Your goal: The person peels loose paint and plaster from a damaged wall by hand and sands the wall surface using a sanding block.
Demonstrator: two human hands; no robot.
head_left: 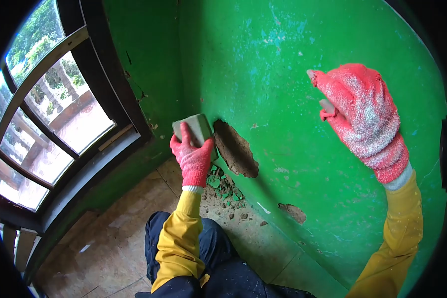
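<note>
My left hand (191,158), in a red glove with a white cuff, is closed around a pale grey rectangular block (197,128). The block is beside a long patch of broken plaster (236,149) low on the green wall (283,124); I cannot tell whether it touches the wall. My right hand (365,109) is raised in front of the wall on the right, in a red glove dusted white. Its forefinger and thumb point left and stand apart, with pale tips showing at the glove ends. The other fingers are partly hidden, and I see no tool there.
Crumbled plaster and green paint chips (223,191) lie on the tiled floor (119,243) at the wall's foot. A smaller broken patch (292,212) is lower right. On the left stands a dark-framed window (49,129). My bent knees (216,243) are below.
</note>
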